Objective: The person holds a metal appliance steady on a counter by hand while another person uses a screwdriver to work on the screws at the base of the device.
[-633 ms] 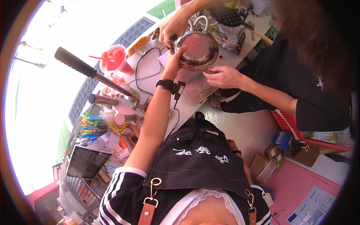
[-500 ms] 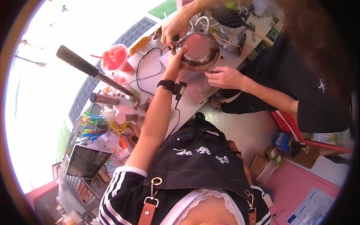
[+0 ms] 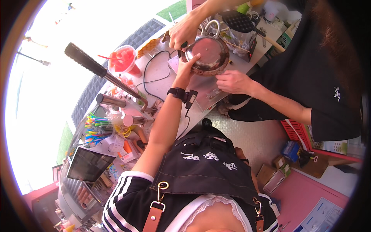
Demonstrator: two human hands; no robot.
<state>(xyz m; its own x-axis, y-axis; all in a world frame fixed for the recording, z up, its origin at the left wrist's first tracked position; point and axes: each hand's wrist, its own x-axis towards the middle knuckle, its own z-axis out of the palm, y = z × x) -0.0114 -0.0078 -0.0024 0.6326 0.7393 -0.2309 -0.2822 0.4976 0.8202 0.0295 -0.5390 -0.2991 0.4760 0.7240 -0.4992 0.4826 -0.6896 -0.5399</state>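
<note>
A round, shiny metal pan (image 3: pixel 210 58) with browned edges is tilted over the counter, its flat face turned up toward me. My left hand (image 3: pixel 188 65) is closed on its left edge, thumb lying across the flat face and the other fingers hidden beneath. Just above, a co-worker's hand (image 3: pixel 182 34) grips near the same edge. The co-worker's other hand (image 3: pixel 234 81) is at the pan's lower right rim, fingertips pinched together. My right hand (image 3: pixel 239 152) shows only as a sliver of skin beside my apron, past a dark wristband; its fingers are hidden.
A cup of red drink (image 3: pixel 123 60) stands left on the counter (image 3: pixel 154 73), near a black cable (image 3: pixel 145 71). A long-handled lever (image 3: pixel 87 62) sticks up nearby. A black waffle-patterned pan (image 3: pixel 235 21) lies at the back. The co-worker (image 3: pixel 324 77) stands close at the right.
The view has shifted slightly, so the whole scene sits a little lower and to the right. My left hand keeps its hold on the pan, as does the co-worker.
</note>
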